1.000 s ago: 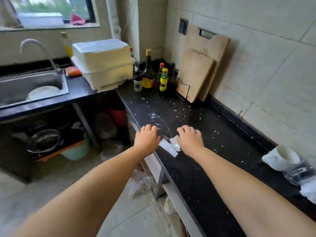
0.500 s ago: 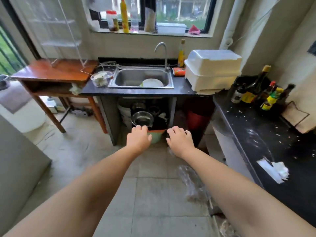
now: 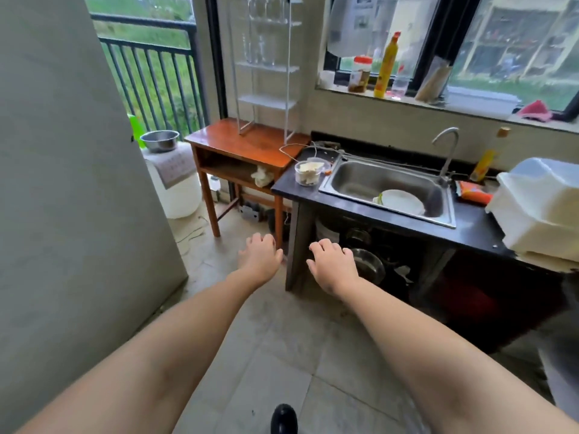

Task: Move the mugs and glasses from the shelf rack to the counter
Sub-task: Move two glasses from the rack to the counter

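A small kitchen with a pale tiled floor (image 3: 282,355), a barred balcony opening at 11 o'clock and a wide window at 1 o'clock fills the view. At 12 o'clock a white wire shelf rack (image 3: 266,67) stands upright on a reddish wooden table (image 3: 247,145) against the wall. Clear glasses (image 3: 258,50) sit on its upper tiers, some stemmed ones at the very top; their number is hard to tell against the light, and the lower tiers look bare. Just right of the table, touching it, runs the dark counter (image 3: 470,220), with a steel sink (image 3: 388,189) set in it at 2 o'clock and a white plate (image 3: 402,202) lying inside. A clear tub of pale food (image 3: 308,173) stands on the counter's left end, just beside the sink. White foam boxes (image 3: 539,208) are stacked at 3 o'clock.

Both arms reach forward over the floor, well short of the rack. The left hand (image 3: 258,258) hangs palm down, fingers loosely curled, holding nothing. The right hand (image 3: 333,264), near it at the same height, is likewise palm down with relaxed, slightly spread fingers and nothing in it. A grey panel (image 3: 72,198) fills 9 o'clock.
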### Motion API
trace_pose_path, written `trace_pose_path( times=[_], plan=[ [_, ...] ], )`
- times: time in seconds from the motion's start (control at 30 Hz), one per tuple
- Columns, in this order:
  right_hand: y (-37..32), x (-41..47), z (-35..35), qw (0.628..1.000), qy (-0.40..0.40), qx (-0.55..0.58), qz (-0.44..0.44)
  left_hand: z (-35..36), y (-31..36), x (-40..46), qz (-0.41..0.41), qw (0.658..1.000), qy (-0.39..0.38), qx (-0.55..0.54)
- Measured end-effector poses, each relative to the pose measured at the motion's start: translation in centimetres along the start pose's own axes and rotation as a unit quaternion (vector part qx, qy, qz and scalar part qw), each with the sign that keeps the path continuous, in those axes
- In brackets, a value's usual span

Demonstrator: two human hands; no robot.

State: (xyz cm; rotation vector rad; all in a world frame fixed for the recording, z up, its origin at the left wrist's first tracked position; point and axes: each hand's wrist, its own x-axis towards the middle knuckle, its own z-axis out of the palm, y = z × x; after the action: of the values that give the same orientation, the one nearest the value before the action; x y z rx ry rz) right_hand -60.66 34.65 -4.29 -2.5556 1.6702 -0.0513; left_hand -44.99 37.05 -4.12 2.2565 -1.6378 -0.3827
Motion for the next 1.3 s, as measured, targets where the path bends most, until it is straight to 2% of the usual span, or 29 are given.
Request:
trace_pose_path(
  times=[0.3, 0.57, 0.77, 1.03, 1.3],
  plan=[
    [-2.7, 19.1, -2.8, 0.999, 0.009, -0.002, -0.049, -5.2, -2.8, 15.6, -0.015, 0.999, 0.032, 0.007],
    [-6.4, 30.6, -3.0, 0.997, 0.002, -0.007, -0.077, -8.0, -6.9, 26.4, -0.059, 0.998, 0.033, -0.009],
    [-9.7, 41.9, -3.4, 0.997, 0.029, -0.016, -0.063, -10.4, -10.5, 37.8, -0.026, 0.999, 0.038, -0.010],
    [-14.7, 56.3, -7.8, 0.995, 0.095, 0.009, -0.009, -17.7, -13.9, 53.4, 0.047, 0.998, 0.044, -0.007],
    [-14.8, 68.1, -12.4, 0.989, 0.137, 0.031, 0.044, -21.2, -12.7, 65.6, 0.085, 0.993, 0.053, -0.055]
  ],
)
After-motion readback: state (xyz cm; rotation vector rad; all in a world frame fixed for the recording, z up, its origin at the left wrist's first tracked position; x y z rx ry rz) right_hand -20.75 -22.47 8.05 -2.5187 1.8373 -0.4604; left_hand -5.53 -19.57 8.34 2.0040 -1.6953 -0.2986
